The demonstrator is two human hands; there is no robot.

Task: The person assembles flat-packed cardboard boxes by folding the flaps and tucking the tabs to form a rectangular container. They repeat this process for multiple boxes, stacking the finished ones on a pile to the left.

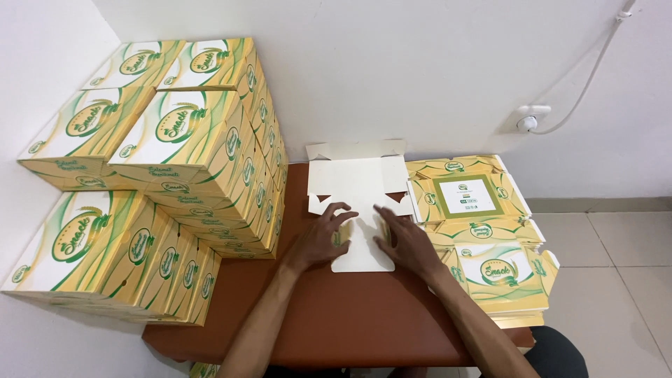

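Both hands, left hand (323, 236) and right hand (406, 241), press with spread fingers, gripping nothing, on the flat blank (358, 185) on the surface (336, 315); folding seems just begun, and lifting the side flaps seems to come next.

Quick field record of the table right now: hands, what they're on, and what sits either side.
left hand: flat, fingers spread, pressing on the blank
right hand: flat on the blank, beside the left
blank: white unfolded carton, plain side up, flaps open at the far end
table: brown top, against the wall
flat stack: printed yellow-green unfolded cartons, right of the blank
boxes: assembled yellow-green boxes, stacked left of the blank
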